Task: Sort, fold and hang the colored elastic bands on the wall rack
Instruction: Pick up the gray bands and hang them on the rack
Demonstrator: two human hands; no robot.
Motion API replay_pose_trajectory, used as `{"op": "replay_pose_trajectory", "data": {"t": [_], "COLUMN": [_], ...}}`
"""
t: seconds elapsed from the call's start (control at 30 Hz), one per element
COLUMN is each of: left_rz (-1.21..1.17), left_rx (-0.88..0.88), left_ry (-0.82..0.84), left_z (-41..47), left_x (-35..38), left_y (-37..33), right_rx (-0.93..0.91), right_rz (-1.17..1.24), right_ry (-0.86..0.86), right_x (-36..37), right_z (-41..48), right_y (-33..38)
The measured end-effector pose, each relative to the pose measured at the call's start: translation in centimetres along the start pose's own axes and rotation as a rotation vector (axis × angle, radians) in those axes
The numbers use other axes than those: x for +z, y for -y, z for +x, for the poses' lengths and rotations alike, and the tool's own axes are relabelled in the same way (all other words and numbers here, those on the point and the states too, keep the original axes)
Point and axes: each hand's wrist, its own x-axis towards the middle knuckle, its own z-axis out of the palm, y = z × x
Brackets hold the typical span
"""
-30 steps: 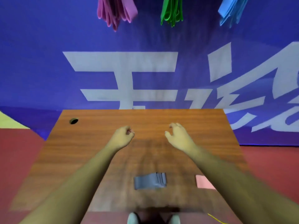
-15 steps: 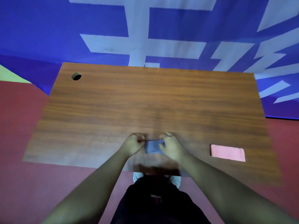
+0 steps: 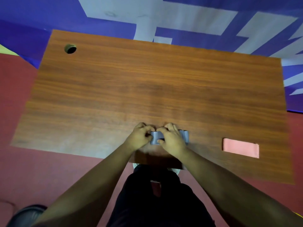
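My left hand (image 3: pixel 139 136) and right hand (image 3: pixel 172 139) curl their fingers (image 3: pixel 169 126) round a folded, layered grey band (image 3: pixel 155 135) at the counter's (image 3: pixel 147 79) near edge; the white banner lettering (image 3: pixel 180 15) is cropped and unreadable.

The grey band (image 3: pixel 155 137), folded into a short layered bundle, lies near the front edge of the worktop (image 3: pixel 147 79), pinched at its left end by the left hand (image 3: pixel 139 136) and covered by the curled right hand (image 3: pixel 172 140). Well apart to its right, the pink band (image 3: pixel 241 148) lies flat as a neat folded rectangle.
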Motion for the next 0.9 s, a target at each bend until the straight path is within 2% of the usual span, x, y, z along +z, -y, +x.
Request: {"op": "replay_pose_trajectory", "data": {"t": [0.2,0.3,0.4,0.53,0.67,0.8,0.9], "left_rz": [0.082,0.09,0.029,-0.114,-0.395,-0.471,-0.413], "left_rx": [-0.016,-0.009,0.015,0.028,0.094,0.196,0.319], "left_ry": [0.092,0.128,0.115,0.195,0.255,0.137,-0.007], "left_z": [1.3,1.5,1.3,0.3,-0.4,-0.4,-0.2], "left_x": [0.7,0.8,0.5,-1.6,-4.7,-8.0,-10.9], "left_y": [0.2,0.4,0.1,-2.2,-7.4,-13.1,-17.5], "right_rx": [-0.048,-0.093,-0.055,0.003,0.049,0.021,0.001], "right_rz": [0.036,-0.01,0.066,0.344,0.603,0.926,1.198], "right_ry": [-0.107,-0.067,0.024,0.208,0.218,0.102,0.016], "right_x": [-0.1,-0.9,-3.0,-7.8,-13.8,-20.0,-23.9], "right_z": [0.0,-0.1,-0.1,0.3,0.5,-1.1,-2.7], "right_y": [-0.3,-0.5,-0.4,0.0,0.7,1.8,2.4]}}
